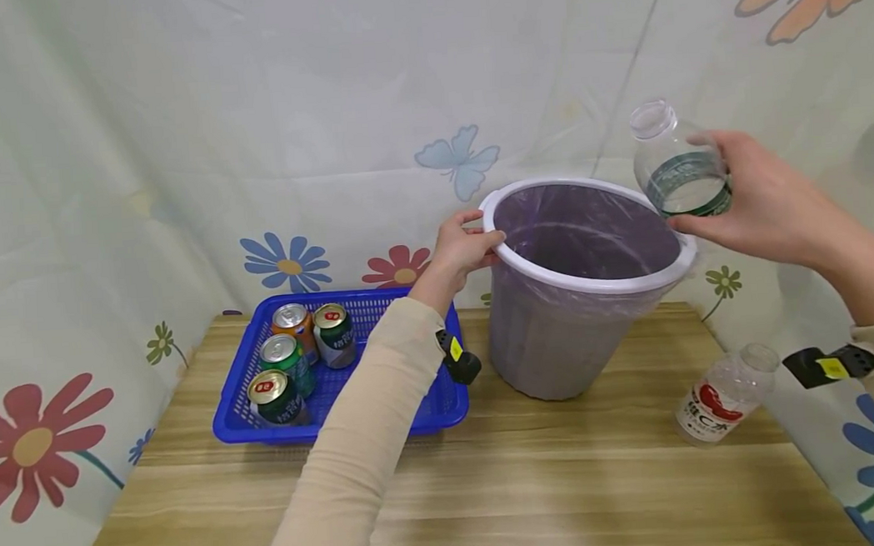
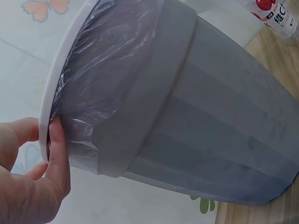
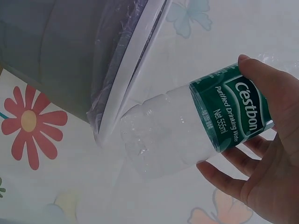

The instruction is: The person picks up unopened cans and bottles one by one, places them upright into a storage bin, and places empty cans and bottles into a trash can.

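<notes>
My left hand (image 1: 464,246) grips the white rim (image 1: 595,282) of a grey trash bin (image 1: 554,341) on its left side. In the left wrist view, the thumb and fingers (image 2: 57,151) lie on either side of that rim. A thin purple bin liner (image 2: 110,70) is folded over the edge. My right hand (image 1: 770,194) holds a clear plastic water bottle (image 1: 684,162) with a green label, by the label, at the bin's right rim. Its neck is uncapped and tilts up in the head view. In the right wrist view, the bottle's clear end overlaps the rim's edge.
A blue plastic basket (image 1: 456,401) with several drink cans (image 1: 280,362) stands left of the bin. Another clear bottle (image 1: 723,397), with a red and white label, sits on the wooden table (image 1: 541,500) at the right. A flower-printed curtain (image 1: 308,130) hangs behind.
</notes>
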{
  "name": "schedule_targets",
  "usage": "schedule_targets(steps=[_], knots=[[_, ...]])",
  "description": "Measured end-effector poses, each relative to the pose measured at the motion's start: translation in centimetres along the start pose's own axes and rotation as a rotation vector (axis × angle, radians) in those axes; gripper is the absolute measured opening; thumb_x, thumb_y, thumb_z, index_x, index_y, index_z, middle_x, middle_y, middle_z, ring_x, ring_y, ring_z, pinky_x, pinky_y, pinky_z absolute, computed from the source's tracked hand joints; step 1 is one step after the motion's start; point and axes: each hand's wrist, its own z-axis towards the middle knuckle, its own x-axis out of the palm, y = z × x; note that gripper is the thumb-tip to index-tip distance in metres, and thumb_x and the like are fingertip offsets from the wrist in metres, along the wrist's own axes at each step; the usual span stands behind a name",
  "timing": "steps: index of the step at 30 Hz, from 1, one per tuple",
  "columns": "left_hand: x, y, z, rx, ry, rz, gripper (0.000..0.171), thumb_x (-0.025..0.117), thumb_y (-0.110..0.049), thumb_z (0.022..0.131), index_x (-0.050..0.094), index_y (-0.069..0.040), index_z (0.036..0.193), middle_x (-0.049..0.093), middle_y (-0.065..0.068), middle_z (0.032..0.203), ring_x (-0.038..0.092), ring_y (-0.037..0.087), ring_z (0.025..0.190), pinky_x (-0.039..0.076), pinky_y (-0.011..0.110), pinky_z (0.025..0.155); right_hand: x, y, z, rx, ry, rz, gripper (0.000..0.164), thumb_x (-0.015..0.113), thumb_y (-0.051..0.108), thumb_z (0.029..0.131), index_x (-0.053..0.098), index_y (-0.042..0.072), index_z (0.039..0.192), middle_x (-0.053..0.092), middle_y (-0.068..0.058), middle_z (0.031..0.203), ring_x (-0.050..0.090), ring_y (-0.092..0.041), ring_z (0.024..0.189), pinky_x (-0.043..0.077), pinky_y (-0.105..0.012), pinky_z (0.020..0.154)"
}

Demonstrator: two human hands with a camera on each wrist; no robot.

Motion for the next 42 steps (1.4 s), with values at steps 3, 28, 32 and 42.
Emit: schedule_targets(steps=[3,28,32,42], knots=[[0.0,0.0,0.0,0.001,0.004,0.004,0.053,0.066,-0.008,0.083,0.044,-0.012,0.131,0.057,0.012,0.108,0.066,0.019,0.077,0.056,0.026,0.066,0.1,0.1,0.5,-0.016,0.009,0.006,0.092,0.077,0.02,0.074,0.019,-0.003,0.142,0.042,-0.028,0.119,0.047,-0.041,0.099,0.04,-0.054,0.076],[0.1,0.1,-0.2,0.008,0.019,-0.018,0.053,0.066,-0.006,0.084,0.044,-0.012,0.131,0.056,0.012,0.107,0.065,0.018,0.075,0.056,0.027,0.065,2.6,1.2,3.2,-0.067,0.122,0.023,0.089,0.075,0.023,0.074,0.023,-0.004,0.14,0.044,-0.026,0.121,0.047,-0.039,0.104,0.041,-0.055,0.085],[0.0,0.0,-0.3,0.004,0.018,-0.017,0.052,0.066,-0.007,0.084,0.044,-0.013,0.131,0.056,0.011,0.107,0.065,0.018,0.075,0.056,0.027,0.065,2.8,1.2,3.3,-0.059,0.148,0.013,0.089,0.074,0.027,0.075,0.022,-0.003,0.141,0.042,-0.027,0.125,0.046,-0.04,0.108,0.039,-0.056,0.088],[0.0,0.0,-0.3,0.004,0.017,-0.006,0.052,0.066,-0.007,0.084,0.044,-0.013,0.131,0.056,0.012,0.108,0.065,0.018,0.075,0.056,0.026,0.066,3.1,1.2,3.9,-0.053,0.172,0.006,0.089,0.074,0.027,0.075,0.023,-0.003,0.141,0.039,-0.029,0.13,0.043,-0.043,0.113,0.037,-0.058,0.089]])
